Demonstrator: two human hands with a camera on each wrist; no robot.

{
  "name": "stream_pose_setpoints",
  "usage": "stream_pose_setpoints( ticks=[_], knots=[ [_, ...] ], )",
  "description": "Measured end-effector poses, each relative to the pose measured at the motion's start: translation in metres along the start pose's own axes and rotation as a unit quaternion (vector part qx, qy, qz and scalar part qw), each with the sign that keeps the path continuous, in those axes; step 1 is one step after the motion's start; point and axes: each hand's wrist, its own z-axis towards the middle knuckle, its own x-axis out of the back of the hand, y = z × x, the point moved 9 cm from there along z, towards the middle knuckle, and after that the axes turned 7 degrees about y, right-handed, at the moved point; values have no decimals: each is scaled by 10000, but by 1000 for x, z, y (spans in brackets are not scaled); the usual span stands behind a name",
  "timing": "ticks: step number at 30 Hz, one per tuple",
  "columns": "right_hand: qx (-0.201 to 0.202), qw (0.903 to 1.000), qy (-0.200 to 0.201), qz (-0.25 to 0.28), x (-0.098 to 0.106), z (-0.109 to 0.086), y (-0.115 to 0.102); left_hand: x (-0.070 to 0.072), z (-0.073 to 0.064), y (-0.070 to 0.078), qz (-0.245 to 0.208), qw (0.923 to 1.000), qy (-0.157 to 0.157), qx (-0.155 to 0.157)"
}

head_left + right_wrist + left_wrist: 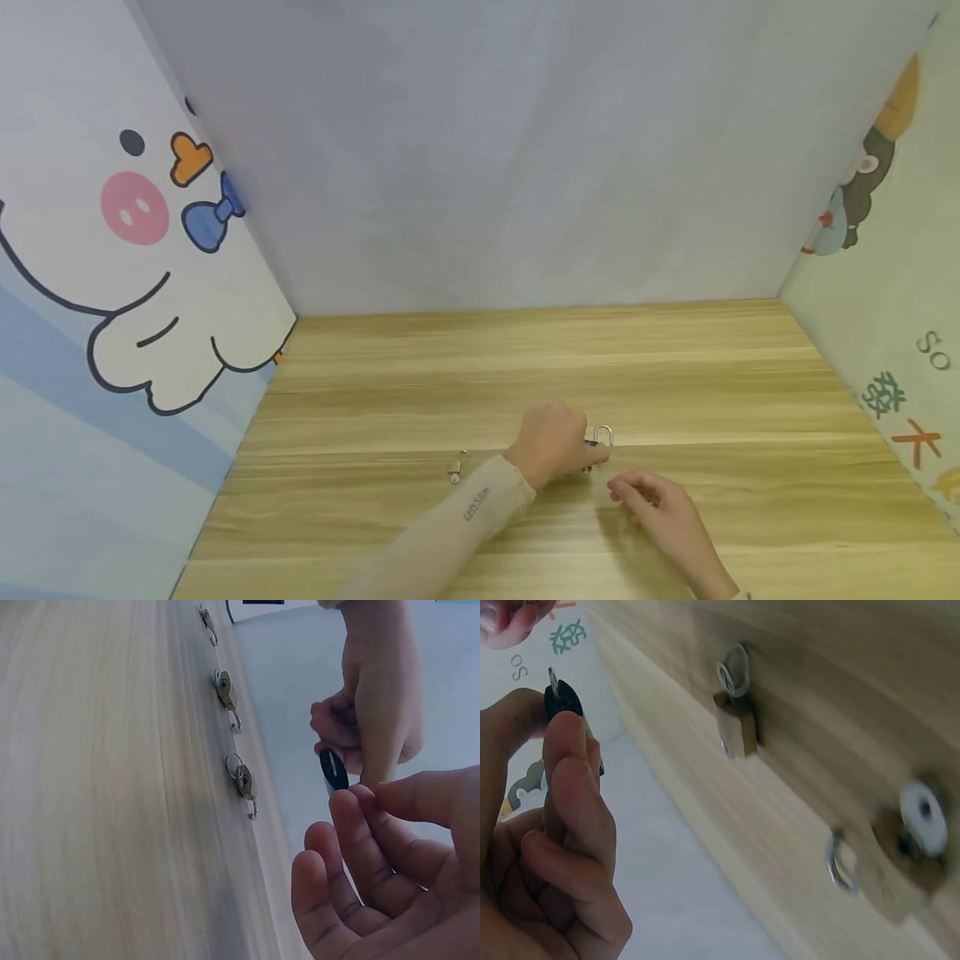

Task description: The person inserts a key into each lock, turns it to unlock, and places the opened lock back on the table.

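Observation:
My left hand (555,446) pinches a small black oval piece (335,771) with a thin metal part standing out of it. In the left wrist view this black piece (564,701) sits between thumb and forefinger. My right hand (660,508) is close by, thumb and fingertips together; I cannot tell whether they hold anything. On the table lie brass padlocks with raised shackles. The left one (454,469) is in plain sight; a larger shackle (603,433) shows beyond the left fingertips. The right wrist view has three padlocks in a row, including the nearest padlock (244,782).
The wooden table (375,375) meets a plain pale wall (487,167) at the back. Printed cartoon panels stand at both sides, the left panel (67,250) with a large white figure. A round key tag or ring (924,817) is at one padlock.

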Motion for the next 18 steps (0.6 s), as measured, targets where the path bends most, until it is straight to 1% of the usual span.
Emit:
stream_pose_setpoints(
  ticks=[3,7,11,15,18],
  knots=[
    [33,10000,-50,39,1,-2,1,-6,5,4,-113,9992,-80,369],
    [191,9997,-128,8,4,-5,1,-19,12,14,-61,9974,-313,645],
    [274,9993,-268,-44,4,-7,4,-33,18,23,135,9958,-464,778],
    [66,9994,-341,-91,6,-9,10,-47,21,27,292,9949,-542,803],
    [-78,9993,-341,-129,9,-11,15,-52,23,30,353,9953,-501,755]
  ],
)
